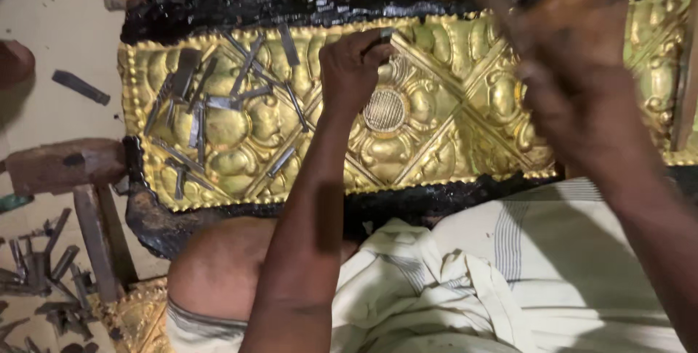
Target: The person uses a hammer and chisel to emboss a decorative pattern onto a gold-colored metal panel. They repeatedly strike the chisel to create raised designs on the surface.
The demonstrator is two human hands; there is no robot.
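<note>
Left hand [354, 69] holds punch [384, 36] on brass panel [451, 106].

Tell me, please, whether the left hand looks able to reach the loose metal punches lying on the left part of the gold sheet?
Probably yes: the left hand sits beside the punches, with only open embossed gold sheet between, though it currently grips a punch.

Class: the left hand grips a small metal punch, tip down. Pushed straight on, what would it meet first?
Probably the gold embossed sheet, just above its round ribbed centre; the left hand hides the tip, so contact is unclear.

Left hand [354, 69] clenched, right hand [574, 55] raised
</note>
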